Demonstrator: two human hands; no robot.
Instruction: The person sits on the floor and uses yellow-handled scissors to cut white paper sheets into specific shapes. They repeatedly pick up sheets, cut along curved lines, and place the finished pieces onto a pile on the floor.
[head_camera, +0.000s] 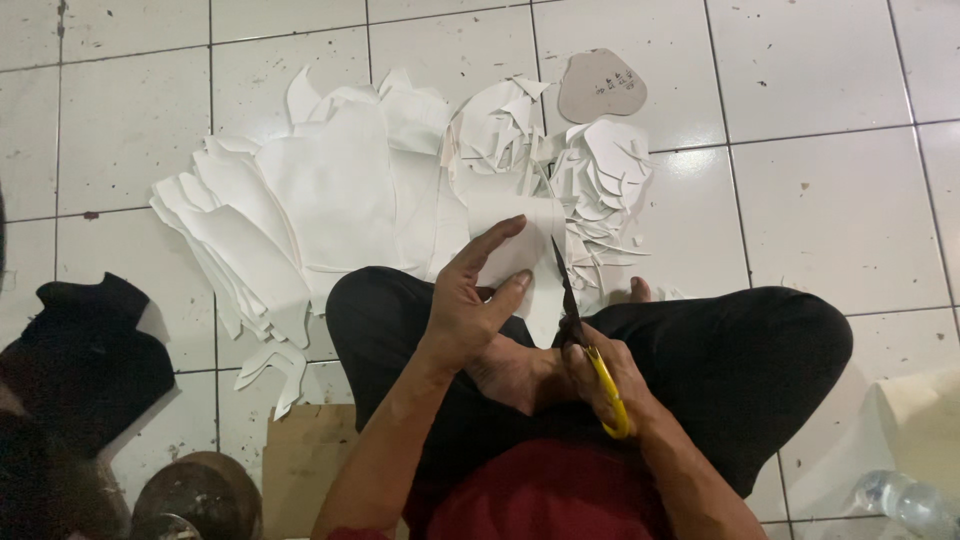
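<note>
The person sits cross-legged on the white tiled floor (820, 200), black trousers (720, 360) across the lower middle of the view. All positions below are given from the scissors (590, 335).

Right hand (610, 385): curled shut around the yellow scissor handles, fingers through the loops. The dark blades point up and away from the body and stand slightly parted against the edge of a white sheet (515, 235).

Left hand (470, 300): just left of the scissors. It pinches the white sheet, thumb on the near face and fingers extended behind and along it. The sheet curves upward, just left of the blades and touching them.

Beyond the blade tips: a heap of small white offcuts (590, 180) lies on the floor. Farther beyond, slightly right, lies a single grey-brown rounded template (600, 85) with markings on it.

Beyond and left of the scissors: a fanned stack of larger white cut pieces (300, 200), overlapping one another.

Far left: a dark bundle (90, 350). Its contents cannot be told.

Near left, below the left forearm: a flat piece of brown cardboard (300, 455) and a round metal object (200, 495).

Near right corner: a clear plastic bottle (900, 500) lying on its side; its contents cannot be told. A cream sheet (920, 410) lies just above it.
</note>
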